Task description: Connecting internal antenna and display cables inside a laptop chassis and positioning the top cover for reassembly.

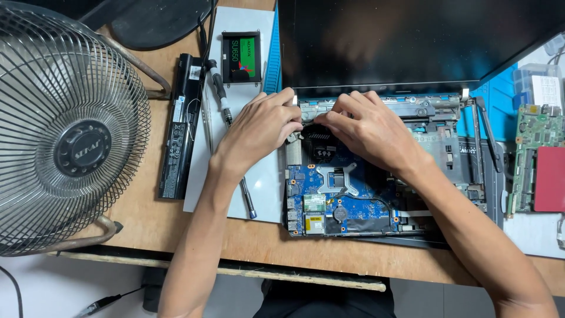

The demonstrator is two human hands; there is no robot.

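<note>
Both forearms reach over the wooden desk (147, 218) to an opened laptop (353, 194), its blue board bare. Left hand (259, 129) and right hand (365, 132) pinch at the black fan (318, 141) near the hinge. Beside them lie a grey mat (265, 194), battery (179, 126), screwdriver (226, 112) and a metal desk fan (65, 129).

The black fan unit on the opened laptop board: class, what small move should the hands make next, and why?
Probably lift it gently, straight up. Both the left hand and the right hand pinch at the black fan unit near the hinge edge of the blue board; whether its screws and cable are free cannot be seen, so ease it slowly.
</note>
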